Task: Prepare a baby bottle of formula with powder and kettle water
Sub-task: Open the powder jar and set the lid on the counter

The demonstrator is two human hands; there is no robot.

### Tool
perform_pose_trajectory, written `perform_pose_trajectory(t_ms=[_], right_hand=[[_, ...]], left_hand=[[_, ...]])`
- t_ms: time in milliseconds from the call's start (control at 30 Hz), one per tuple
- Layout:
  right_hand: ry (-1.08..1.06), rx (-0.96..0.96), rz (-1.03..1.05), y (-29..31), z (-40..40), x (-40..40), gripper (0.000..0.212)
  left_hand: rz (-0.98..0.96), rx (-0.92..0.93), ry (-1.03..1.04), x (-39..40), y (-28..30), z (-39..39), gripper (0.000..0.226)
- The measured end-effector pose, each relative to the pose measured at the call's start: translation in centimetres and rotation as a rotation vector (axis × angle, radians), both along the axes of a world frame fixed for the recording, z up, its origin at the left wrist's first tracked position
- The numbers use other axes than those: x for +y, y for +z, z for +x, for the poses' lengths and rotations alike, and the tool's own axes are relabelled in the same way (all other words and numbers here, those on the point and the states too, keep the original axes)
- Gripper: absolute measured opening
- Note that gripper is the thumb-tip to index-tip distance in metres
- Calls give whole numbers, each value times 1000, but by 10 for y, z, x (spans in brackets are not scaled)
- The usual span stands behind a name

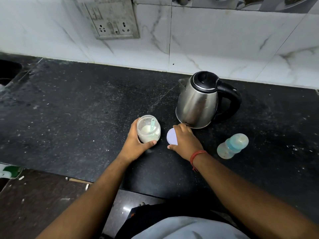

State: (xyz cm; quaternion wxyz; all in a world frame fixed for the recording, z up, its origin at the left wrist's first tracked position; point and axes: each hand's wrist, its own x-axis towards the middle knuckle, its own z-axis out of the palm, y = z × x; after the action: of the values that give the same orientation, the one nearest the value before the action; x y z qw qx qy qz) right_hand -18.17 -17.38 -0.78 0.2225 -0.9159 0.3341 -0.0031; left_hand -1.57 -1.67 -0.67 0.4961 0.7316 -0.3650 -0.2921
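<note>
counter (86, 104): black stone, frame centre
left hand (136, 142): wrapped round open powder jar (148, 129), scoop (152, 125) inside
right hand (185, 139): grips lid (171, 136)
kettle (198, 100): upper right
bottle (232, 145): right, capped

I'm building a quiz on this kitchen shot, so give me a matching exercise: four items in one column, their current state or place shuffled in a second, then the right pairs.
Items:
1. powder jar
2. lid
3. kettle
4. baby bottle

States:
A. capped, apart from both hands
B. open, gripped by the left hand
C. under the right hand, by the counter
D. closed, handle pointing right

Pairs: 1-B, 2-C, 3-D, 4-A
</note>
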Motion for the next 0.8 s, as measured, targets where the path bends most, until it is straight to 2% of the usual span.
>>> perform_pose_trajectory(t_ms=[133, 267, 467, 633, 800], right_hand=[[-4, -2, -10, -2, -1, 1, 95], [14, -2, -7, -1, -3, 1, 98], [23, -70, -40, 2, -12, 4, 92], [19, -187, -87, 12, -22, 5, 78], [-5, -349, -194, 32, -40, 5, 60]], left_hand=[[-14, -13, -12, 5, 2, -2, 111], [-11, -56, 30, 14, 2, -4, 105], [-94, -375, 123, 17, 11, 0, 92], [-195, -629, 44, 0, 31, 0, 86], [-322, -732, -101, -23, 48, -20, 84]])
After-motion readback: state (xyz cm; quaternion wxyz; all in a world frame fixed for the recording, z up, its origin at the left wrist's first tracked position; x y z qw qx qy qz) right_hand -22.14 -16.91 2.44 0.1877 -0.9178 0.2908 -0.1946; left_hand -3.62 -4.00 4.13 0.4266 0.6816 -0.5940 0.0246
